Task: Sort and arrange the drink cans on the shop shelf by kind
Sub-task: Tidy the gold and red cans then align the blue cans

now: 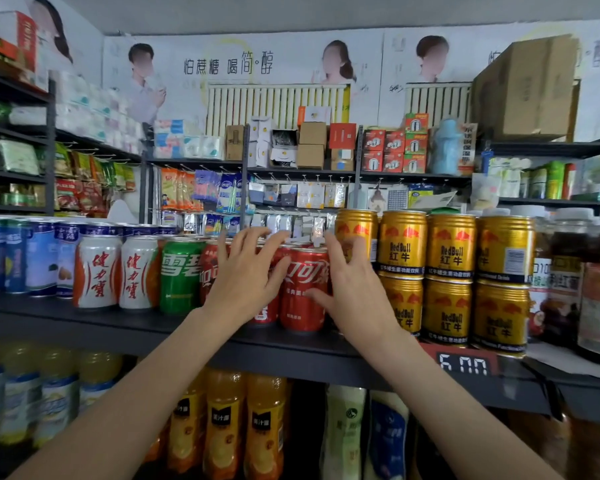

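On the dark shelf (125, 323) stand red cola cans (303, 289) in the middle. My left hand (248, 271) lies spread with straight fingers over the cola cans on the left. My right hand (350, 285) rests against the right side of the front cola can, thumb across its face. Left of them stand a green Sprite can (179, 275) and two white-and-orange cans (96, 271). Blue-and-white cans (21, 258) fill the far left. Gold Red Bull cans (447, 275) are stacked two high on the right.
Dark jars (568, 289) stand right of the Red Bull cans. A red price tag (463, 363) hangs on the shelf edge. Orange juice bottles (226, 424) and other bottles fill the shelf below. Hanging packets and boxes line the racks behind.
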Action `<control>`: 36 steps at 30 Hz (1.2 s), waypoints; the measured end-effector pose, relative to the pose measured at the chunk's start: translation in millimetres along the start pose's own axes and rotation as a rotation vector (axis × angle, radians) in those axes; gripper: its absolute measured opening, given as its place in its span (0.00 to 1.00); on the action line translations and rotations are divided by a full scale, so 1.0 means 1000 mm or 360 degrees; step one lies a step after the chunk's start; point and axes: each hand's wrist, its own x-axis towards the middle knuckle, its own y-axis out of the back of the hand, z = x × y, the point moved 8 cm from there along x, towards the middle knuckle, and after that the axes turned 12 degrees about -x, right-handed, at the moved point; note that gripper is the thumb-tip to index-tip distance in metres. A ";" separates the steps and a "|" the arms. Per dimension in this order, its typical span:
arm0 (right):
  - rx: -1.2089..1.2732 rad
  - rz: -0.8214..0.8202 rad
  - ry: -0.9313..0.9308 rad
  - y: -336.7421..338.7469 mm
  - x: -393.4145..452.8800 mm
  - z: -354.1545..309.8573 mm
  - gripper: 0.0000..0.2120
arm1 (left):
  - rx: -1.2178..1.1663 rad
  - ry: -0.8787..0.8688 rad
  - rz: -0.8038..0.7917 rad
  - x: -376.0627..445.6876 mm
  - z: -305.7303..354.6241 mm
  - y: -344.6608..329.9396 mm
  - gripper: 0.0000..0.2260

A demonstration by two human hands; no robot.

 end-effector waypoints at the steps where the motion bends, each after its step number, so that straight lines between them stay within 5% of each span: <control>1: -0.0020 0.0095 -0.0028 0.010 0.001 0.011 0.37 | -0.0068 -0.0036 0.0010 0.004 0.011 0.002 0.30; 8: -0.0415 0.0383 -0.0269 0.052 -0.008 0.077 0.38 | -0.0119 -0.0215 -0.0110 0.026 0.059 -0.020 0.37; 15: -0.0463 0.0240 -0.0482 0.060 -0.024 0.123 0.41 | -0.0146 -0.0225 -0.0102 0.039 0.099 -0.030 0.45; 22: -0.0368 -0.0036 -0.0054 0.034 -0.030 0.106 0.48 | 0.0153 -0.0173 -0.0182 0.036 0.102 -0.052 0.48; 36: -0.0482 -0.0182 -0.0061 0.014 -0.022 0.092 0.48 | 0.0245 -0.0136 -0.0164 0.031 0.102 -0.045 0.47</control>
